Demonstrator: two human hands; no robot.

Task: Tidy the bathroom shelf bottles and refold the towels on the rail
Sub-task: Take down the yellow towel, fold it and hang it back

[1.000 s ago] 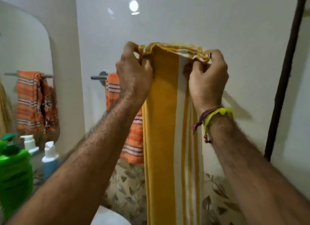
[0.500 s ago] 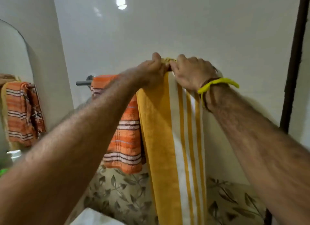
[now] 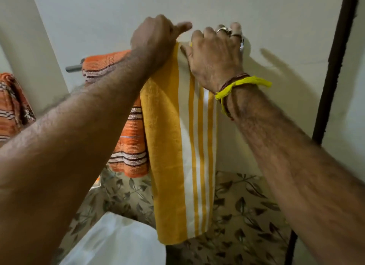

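Note:
A yellow towel with white stripes (image 3: pixel 177 146) hangs down the wall from the towel rail (image 3: pixel 73 68), folded lengthwise into a narrow strip. My left hand (image 3: pixel 156 39) presses on its top left corner, thumb sticking out to the right. My right hand (image 3: pixel 215 55), with rings and a yellow thread wristband, lies over the top right corner, fingers curled over the rail's right end. Whether either hand pinches the cloth is hidden. An orange striped towel (image 3: pixel 128 138) hangs on the same rail just left of the yellow one.
A mirror at the far left reflects the orange towel (image 3: pixel 11 106). Leaf-patterned tiles (image 3: pixel 246 215) cover the lower wall. A white fixture (image 3: pixel 118 243) sits below. A dark vertical pipe (image 3: pixel 333 67) runs down the right side. No bottles are in view.
The yellow towel was held up in front of me and now hangs over the rail beside the orange towel. Both hands came down onto its top. The view moved right; the bottles left the frame.

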